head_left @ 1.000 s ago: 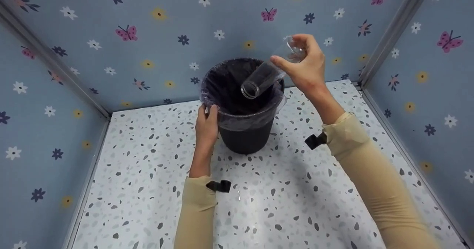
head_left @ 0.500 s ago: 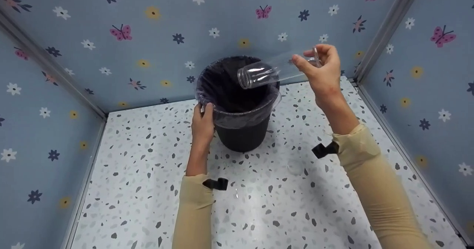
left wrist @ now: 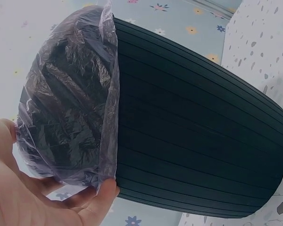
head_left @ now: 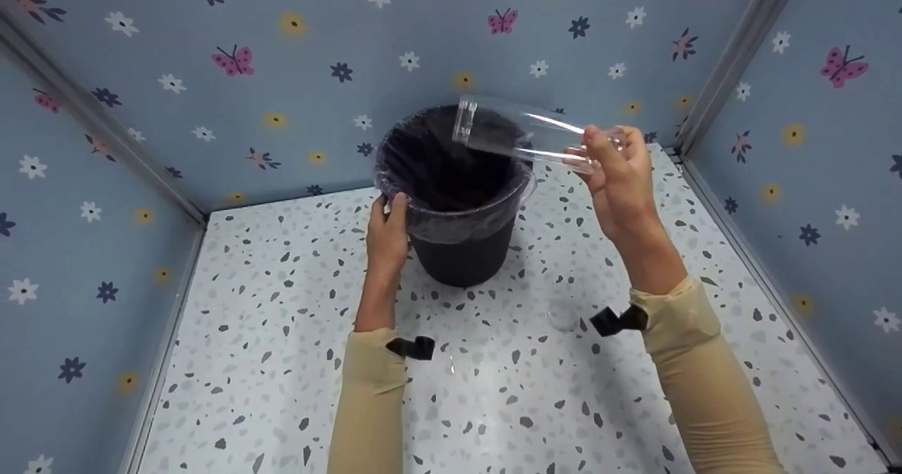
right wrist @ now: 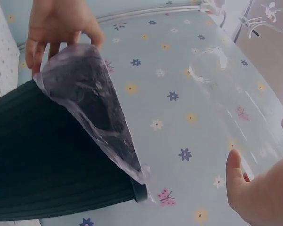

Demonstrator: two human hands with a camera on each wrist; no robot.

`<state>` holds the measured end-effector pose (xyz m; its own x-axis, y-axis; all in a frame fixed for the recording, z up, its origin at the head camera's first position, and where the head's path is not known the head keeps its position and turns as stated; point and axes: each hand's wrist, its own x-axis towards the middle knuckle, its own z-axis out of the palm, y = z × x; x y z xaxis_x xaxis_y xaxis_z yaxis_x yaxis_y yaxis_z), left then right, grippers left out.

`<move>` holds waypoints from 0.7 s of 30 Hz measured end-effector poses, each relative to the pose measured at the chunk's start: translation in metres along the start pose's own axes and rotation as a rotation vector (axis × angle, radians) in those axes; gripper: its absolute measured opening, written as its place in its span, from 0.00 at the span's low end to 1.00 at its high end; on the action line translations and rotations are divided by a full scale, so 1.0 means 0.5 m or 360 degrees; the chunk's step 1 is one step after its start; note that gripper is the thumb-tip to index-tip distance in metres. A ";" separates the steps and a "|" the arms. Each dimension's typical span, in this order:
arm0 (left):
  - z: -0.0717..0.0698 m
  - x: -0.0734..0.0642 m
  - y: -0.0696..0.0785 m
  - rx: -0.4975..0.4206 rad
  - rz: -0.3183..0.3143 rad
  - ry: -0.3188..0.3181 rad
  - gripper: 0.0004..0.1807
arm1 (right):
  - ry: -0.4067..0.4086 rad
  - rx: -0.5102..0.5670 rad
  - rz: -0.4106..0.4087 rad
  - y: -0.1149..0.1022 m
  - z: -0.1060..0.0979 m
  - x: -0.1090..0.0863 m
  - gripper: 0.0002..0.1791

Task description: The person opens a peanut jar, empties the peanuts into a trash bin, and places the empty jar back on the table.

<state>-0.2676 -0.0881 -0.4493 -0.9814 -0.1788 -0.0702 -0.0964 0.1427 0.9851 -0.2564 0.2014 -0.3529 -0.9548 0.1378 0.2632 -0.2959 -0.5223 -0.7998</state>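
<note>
A black ribbed waste bin [head_left: 461, 263] stands upright on the floor, lined with a thin translucent bag [head_left: 451, 226] folded over its rim. My left hand [head_left: 387, 238] grips the rim and bag at the near left side; the left wrist view shows its thumb and fingers [left wrist: 101, 202] on either side of the edge. In my right hand [head_left: 620, 178] is a clear, wide-mouthed plastic bottle [head_left: 525, 132], held near its base. The bottle lies almost level, its uncapped threaded mouth over the bin, apart from the rim. No contents show through its wall.
Flower-patterned panels [head_left: 317, 65] enclose the back and both sides, the back one close behind the bin. A faint clear circle [head_left: 562, 314] shows on the speckled floor [head_left: 282, 361]; I cannot tell whether it is an object or light.
The bottle has swung from mouth-down over the bin to nearly level, mouth slightly raised. My right hand has moved right and lower. My left hand keeps its hold on the rim.
</note>
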 end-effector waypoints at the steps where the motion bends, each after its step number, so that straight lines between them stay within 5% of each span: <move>1: 0.000 -0.001 0.000 -0.0003 -0.0004 -0.0003 0.40 | -0.0006 0.0036 0.0008 0.002 0.000 -0.007 0.20; 12: -0.001 -0.007 -0.006 -0.0091 -0.0016 0.0067 0.43 | 0.0010 0.0399 0.0165 0.052 0.003 -0.078 0.23; 21: 0.013 -0.017 -0.010 -0.0132 0.0033 0.0193 0.41 | 0.0044 0.0456 0.0390 0.078 0.009 -0.117 0.22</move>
<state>-0.2601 -0.0811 -0.4548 -0.9552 -0.2940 -0.0350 -0.0573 0.0677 0.9961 -0.2120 0.1693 -0.3971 -0.9979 -0.0001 0.0648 -0.0424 -0.7561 -0.6530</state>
